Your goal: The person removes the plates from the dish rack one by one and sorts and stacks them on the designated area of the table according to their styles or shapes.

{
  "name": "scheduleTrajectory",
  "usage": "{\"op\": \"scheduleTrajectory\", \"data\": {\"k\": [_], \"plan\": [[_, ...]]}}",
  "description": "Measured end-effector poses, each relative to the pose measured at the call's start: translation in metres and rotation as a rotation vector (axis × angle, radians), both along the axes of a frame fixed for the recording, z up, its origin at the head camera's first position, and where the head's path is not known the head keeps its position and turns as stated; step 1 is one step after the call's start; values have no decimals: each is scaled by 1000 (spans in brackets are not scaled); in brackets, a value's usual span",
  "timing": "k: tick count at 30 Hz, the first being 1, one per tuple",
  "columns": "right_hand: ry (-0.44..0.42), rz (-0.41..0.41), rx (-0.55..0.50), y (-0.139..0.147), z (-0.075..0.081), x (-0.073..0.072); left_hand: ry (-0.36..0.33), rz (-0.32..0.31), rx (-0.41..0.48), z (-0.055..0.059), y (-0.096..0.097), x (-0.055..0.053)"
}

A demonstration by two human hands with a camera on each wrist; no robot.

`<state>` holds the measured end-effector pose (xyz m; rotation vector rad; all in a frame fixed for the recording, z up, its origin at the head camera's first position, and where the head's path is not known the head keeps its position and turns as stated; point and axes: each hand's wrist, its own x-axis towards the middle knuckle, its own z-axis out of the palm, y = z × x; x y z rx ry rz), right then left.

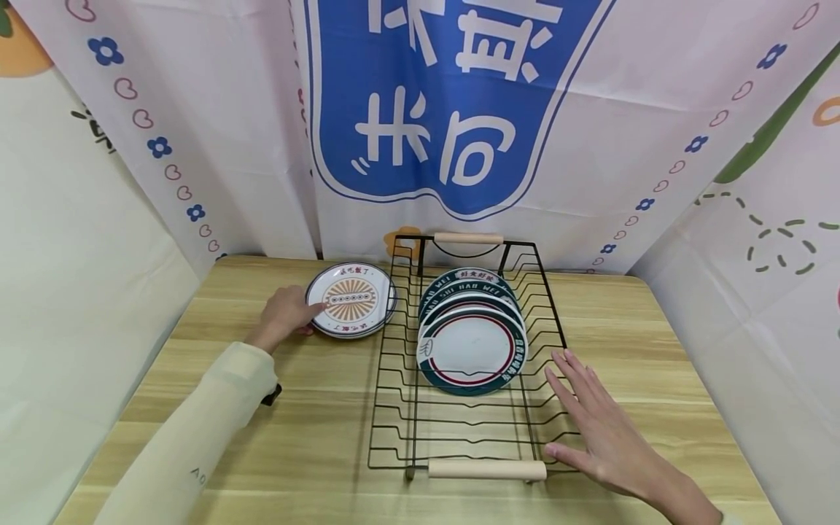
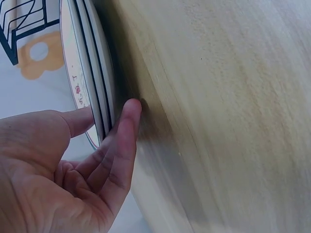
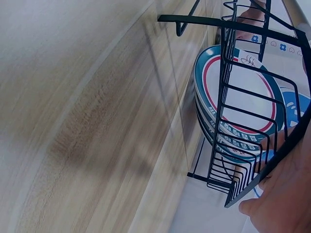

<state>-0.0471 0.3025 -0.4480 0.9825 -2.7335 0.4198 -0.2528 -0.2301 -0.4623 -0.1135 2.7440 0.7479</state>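
Note:
A short stack of white plates (image 1: 351, 292) with an orange sunburst print lies on the table left of the rack. My left hand (image 1: 284, 317) grips its left rim, the thumb on the top plate and the fingers at the lower side, as the left wrist view shows on the plate edges (image 2: 99, 73). Several green-rimmed plates (image 1: 469, 350) stand leaning in the black wire dish rack (image 1: 487, 469). Beside the rack's right side, my right hand (image 1: 607, 430) has its fingers spread and holds nothing; its fingertips are near or on the wire.
The wooden table (image 1: 315, 452) reaches back to a printed cloth (image 1: 262, 182) hanging behind it. Cloth also hangs at both sides. Wooden handles sit at the rack's front and back (image 1: 469, 238). The rack's back left edge is close to the plate stack.

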Motion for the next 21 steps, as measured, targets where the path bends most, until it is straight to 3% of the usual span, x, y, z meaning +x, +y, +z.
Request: {"op": "scheduleTrajectory", "data": {"k": [14, 21], "plan": [[0, 3, -5, 1, -1, 1, 22, -8, -75, 9, -1, 8], [-7, 2, -11, 1, -1, 1, 113, 7, -160, 20, -4, 8]]}}
